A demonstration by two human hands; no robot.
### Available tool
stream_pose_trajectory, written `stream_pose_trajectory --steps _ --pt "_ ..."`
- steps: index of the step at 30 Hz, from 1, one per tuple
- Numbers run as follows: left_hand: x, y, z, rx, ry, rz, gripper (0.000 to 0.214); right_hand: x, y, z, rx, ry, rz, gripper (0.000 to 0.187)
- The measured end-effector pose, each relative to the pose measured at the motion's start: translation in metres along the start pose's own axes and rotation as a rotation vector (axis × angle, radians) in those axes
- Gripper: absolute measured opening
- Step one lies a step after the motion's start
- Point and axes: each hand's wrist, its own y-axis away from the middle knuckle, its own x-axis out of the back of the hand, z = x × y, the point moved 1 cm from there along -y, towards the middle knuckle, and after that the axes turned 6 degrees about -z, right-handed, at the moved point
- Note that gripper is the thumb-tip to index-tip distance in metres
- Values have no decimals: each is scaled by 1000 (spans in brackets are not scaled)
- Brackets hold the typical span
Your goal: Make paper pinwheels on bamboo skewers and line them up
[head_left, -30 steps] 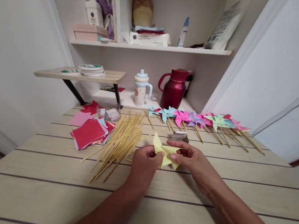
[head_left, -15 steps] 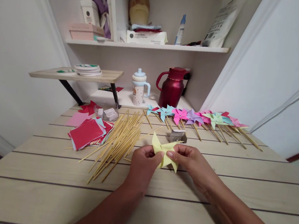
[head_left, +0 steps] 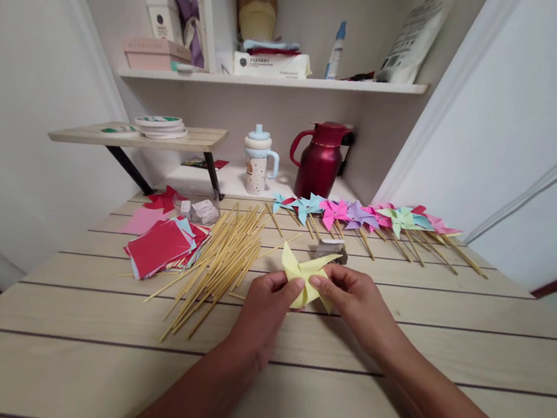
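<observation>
One tabletop (head_left: 90, 362) of pale planks carries all the work material. Above its far end a wall shelf (head_left: 273, 81) holds household items, and a red jug (head_left: 320, 161) stands below it.

On the tabletop, from left to right:
- a stack of paper squares (head_left: 163, 249), red on top;
- a loose pile of wooden sticks (head_left: 217, 262), just beside the stack;
- a row of finished pinwheels (head_left: 358, 215), each on a stick, along the far right.

Your left hand (head_left: 262, 304) and right hand (head_left: 353, 298) meet near the middle of the tabletop. Both pinch the yellow pinwheel (head_left: 306, 276) at its centre, thumb and fingertips pressed together on the folds. It is lifted just clear of the planks and has no stick.

Step in hand, as judged: shaping the paper head, with the points gathered at the centre. The next move calls for a steady pinch on that centre, so that the folds do not spring apart. A small box (head_left: 330, 247) lies just behind the yellow pinwheel; its contents cannot be made out.

Writing: the flat white pack (head_left: 269, 64), the pump bottle (head_left: 160, 14) and the pouch (head_left: 413, 43) on the shelf all bear print, too small to read. No brand is legible.
</observation>
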Motion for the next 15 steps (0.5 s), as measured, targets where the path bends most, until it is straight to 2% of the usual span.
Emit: stream_pose_trajectory --steps 8,15 --pt "-2 1 3 -42 9 -54 33 2 0 -1 -11 -36 20 37" --pt "5 -1 5 -54 -45 91 27 2 -1 0 -11 -29 33 37"
